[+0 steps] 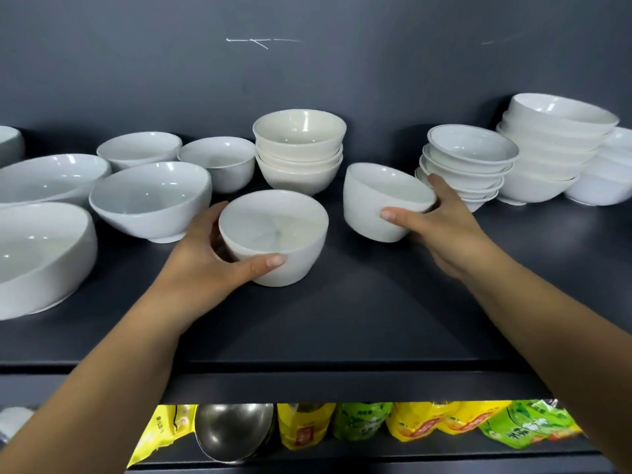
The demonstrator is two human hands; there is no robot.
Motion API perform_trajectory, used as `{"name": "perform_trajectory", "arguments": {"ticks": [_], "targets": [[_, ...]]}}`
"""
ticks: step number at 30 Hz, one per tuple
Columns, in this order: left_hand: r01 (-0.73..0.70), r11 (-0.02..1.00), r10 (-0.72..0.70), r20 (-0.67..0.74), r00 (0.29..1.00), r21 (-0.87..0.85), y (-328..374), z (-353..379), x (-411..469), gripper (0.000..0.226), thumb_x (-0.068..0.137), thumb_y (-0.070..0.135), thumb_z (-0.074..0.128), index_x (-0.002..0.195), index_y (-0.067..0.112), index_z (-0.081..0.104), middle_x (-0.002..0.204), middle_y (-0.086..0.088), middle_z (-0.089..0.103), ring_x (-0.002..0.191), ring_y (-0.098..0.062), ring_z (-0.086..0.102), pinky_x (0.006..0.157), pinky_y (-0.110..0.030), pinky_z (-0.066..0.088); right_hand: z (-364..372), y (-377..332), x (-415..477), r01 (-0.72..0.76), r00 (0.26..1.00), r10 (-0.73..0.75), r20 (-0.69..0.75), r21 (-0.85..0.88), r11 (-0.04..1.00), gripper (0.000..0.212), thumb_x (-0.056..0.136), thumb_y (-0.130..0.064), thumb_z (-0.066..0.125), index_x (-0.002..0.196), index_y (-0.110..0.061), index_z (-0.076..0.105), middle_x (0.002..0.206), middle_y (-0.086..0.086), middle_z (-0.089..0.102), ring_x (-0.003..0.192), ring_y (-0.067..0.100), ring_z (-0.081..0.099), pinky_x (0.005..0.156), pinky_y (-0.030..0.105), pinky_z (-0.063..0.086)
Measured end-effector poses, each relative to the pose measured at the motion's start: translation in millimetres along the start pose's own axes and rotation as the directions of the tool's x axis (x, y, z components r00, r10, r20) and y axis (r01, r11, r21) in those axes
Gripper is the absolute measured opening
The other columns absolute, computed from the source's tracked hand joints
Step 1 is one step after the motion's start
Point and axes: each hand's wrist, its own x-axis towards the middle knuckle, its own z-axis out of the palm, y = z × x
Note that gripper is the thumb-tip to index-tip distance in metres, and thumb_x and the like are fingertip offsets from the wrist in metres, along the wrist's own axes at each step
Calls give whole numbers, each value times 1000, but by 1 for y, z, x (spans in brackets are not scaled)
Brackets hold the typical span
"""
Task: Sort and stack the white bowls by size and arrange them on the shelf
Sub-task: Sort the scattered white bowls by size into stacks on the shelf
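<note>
left hand (212, 254) grips the left bowl (273, 230), thumb across the near wall, fingers curled behind. that bowl is upright, low over the shelf (342, 319); contact cannot be told. right hand (441, 227) grips the right bowl (383, 200), thumb on the wall, a finger at the far rim; it is tilted, mouth leaning left. the cream stack (299, 155) stands behind and between both bowls, straight beyond the left one. judgement: the left hand has the more direct line to it.

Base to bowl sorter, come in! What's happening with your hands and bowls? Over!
Left hand grips near bowl, upright. Right hand grips second bowl, tilted. Neither stacked yet. Rimmed-bowl stack close behind right hand.
</note>
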Motion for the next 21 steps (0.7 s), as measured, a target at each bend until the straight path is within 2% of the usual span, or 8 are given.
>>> {"name": "perform_trajectory", "arguments": {"ticks": [2,5,7,8,11,13,16,21], "targets": [[6,1000,-6,3,1000,15,0,0,0,78,36,51,79,107,40,50,107,20,63,95,14,58,70,-2,45,0,-11,-6,55,998,-56,8,116,992,91,43,-28,85,122,-11,43,115,0,62,111,16,59,92,33,49],[6,1000,-6,9,1000,27,-1,0,1,80,36,47,81,109,40,49,109,20,61,94,16,57,71,0,44,15,-31,-16,124,990,-132,42,162,979,101,36,-34,87,123,-13,39,119,-3,61,112,9,58,94,33,48],[-4,999,3,14,1000,45,-2,0,1,83,35,51,78,112,39,48,110,21,61,96,15,57,74,-1,44,32,-41,-25,187,981,-191,40,89,978,119,34,-31,85,139,-15,30,112,-21,58,106,-7,55,91,20,48],[-7,998,6,13,1000,55,-2,0,1,87,35,53,76,115,37,48,110,21,61,97,14,57,76,-2,45,40,-44,-29,235,971,-236,39,28,972,119,34,-34,83,139,-18,31,107,-29,56,105,-12,53,90,15,46],[-14,998,13,18,1000,66,-3,-1,1,93,36,54,76,122,31,48,110,20,62,98,10,58,78,-5,47,61,-47,-35,325,943,-315,109,-90,942,91,39,-35,85,118,-40,41,101,-39,53,105,-16,48,84,5,40],[-20,997,17,38,999,68,-2,-1,1,94,38,53,77,124,30,48,112,18,63,101,7,59,82,-11,48,70,-49,-32,326,941,-314,128,-82,942,84,39,-37,85,111,-46,43,105,-37,55,108,-12,50,86,10,42],[-24,998,21,50,999,53,-2,-1,0,88,40,51,78,121,34,49,113,20,62,104,6,58,85,-13,48,80,-48,-28,317,937,-304,170,-55,947,87,38,-44,81,118,-38,46,112,-22,59,111,0,54,91,24,47],[-18,998,16,36,999,60,-1,0,0,79,39,51,78,111,44,46,116,22,61,110,7,55,95,-21,45,89,-38,-29,289,936,-261,238,-91,953,87,38,-42,83,118,-38,48,111,-21,61,110,0,55,93,26,47]]}}
